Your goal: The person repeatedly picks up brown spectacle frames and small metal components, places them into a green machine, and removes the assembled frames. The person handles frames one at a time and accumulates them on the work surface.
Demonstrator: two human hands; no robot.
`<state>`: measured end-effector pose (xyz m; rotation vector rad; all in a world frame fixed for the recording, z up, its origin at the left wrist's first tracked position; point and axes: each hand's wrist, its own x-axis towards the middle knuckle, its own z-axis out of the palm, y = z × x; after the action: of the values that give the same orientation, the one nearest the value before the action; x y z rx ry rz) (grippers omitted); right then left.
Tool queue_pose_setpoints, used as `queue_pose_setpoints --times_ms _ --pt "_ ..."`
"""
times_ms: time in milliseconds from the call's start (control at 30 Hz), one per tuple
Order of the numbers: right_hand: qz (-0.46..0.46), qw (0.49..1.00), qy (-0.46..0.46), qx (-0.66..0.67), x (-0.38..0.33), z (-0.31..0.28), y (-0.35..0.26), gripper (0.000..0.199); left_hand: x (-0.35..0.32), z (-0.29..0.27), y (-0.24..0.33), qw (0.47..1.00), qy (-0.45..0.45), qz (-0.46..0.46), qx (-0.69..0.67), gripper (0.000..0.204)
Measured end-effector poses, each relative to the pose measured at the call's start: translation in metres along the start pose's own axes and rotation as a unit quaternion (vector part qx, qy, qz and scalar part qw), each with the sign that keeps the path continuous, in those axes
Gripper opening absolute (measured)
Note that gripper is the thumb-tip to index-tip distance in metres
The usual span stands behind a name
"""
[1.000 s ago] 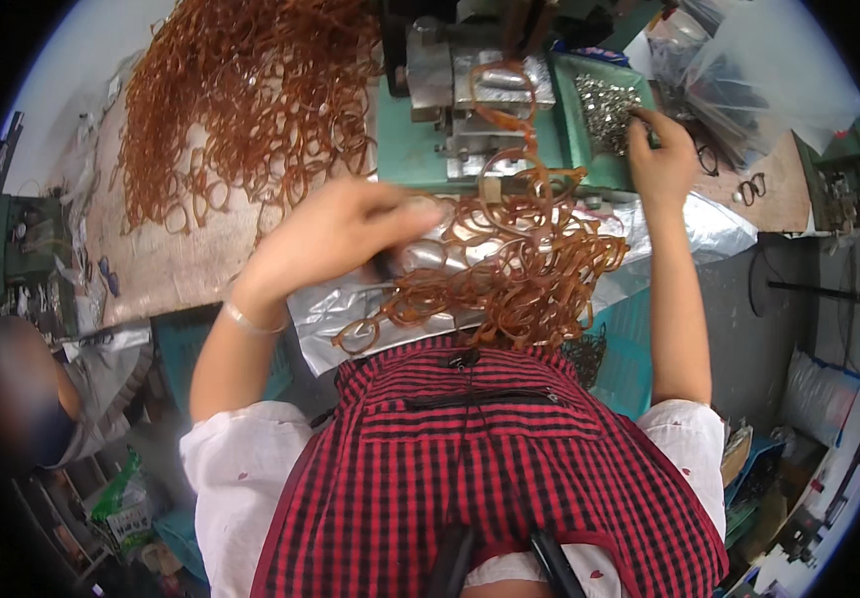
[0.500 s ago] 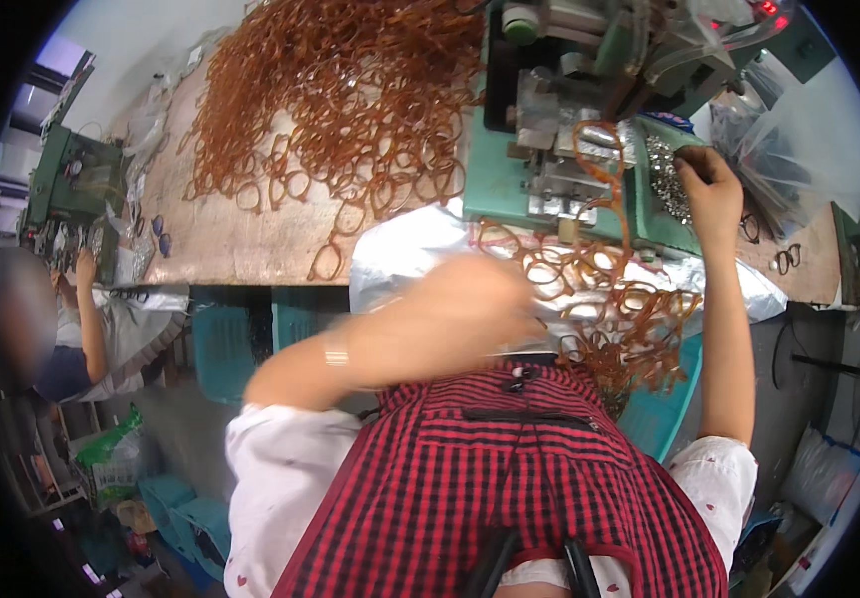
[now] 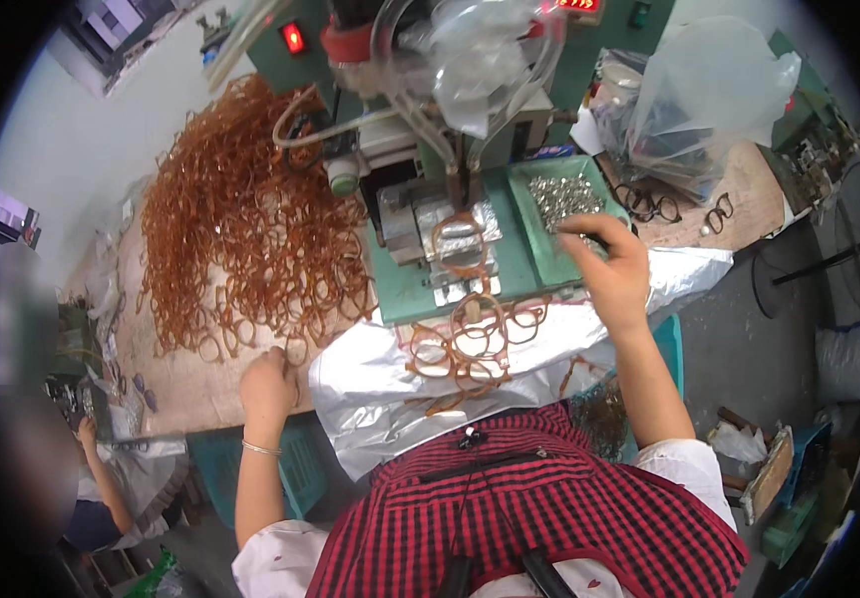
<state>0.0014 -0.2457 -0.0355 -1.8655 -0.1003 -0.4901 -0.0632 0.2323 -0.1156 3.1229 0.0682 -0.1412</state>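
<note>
My left hand (image 3: 268, 387) is at the bench's front edge, left of the silver sheet. Its fingertips are closed on the rim of an amber eyeglass frame (image 3: 296, 351) at the near fringe of a big heap of such frames (image 3: 250, 219). Over a green tray (image 3: 541, 261) of small shiny metal parts (image 3: 561, 199), my right hand (image 3: 617, 274) has thumb and forefinger drawn together; whatever they pinch is too small to make out. Between the hands stands a green machine (image 3: 410, 294), with one amber frame (image 3: 463, 242) at its metal fixture (image 3: 440, 214).
Several amber frames (image 3: 480, 344) lie on the silver sheet (image 3: 360, 399) before the machine. Dark eyeglass frames (image 3: 664, 207) and plastic bags (image 3: 699, 110) sit to the right. Teal crates (image 3: 300, 463) stand below the bench. Another person's arm (image 3: 101, 478) shows far left.
My left hand has swung from in front of the machine out left to the heap's edge. My right hand stays over the metal parts. The whole view has shifted and tilted.
</note>
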Motion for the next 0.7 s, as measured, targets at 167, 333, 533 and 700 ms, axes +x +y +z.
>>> queue_pose_setpoints --times_ms 167,333,533,700 --pt "-0.016 0.986 -0.062 0.154 0.049 0.071 -0.023 0.036 -0.007 -0.022 0.018 0.997 0.000 0.070 0.009 0.042" --pt "0.034 0.982 0.001 0.185 0.026 0.085 -0.015 0.043 -0.025 0.005 0.020 0.984 0.118 0.096 -0.092 0.025" --pt "0.014 0.980 0.002 0.201 0.028 0.089 -0.022 0.047 0.006 -0.027 0.055 0.917 0.165 -0.068 -0.356 0.010" --pt "0.109 0.937 -0.003 0.333 0.026 0.098 -0.051 0.054 0.051 -0.075 0.124 0.608 0.363 0.079 -0.701 0.013"
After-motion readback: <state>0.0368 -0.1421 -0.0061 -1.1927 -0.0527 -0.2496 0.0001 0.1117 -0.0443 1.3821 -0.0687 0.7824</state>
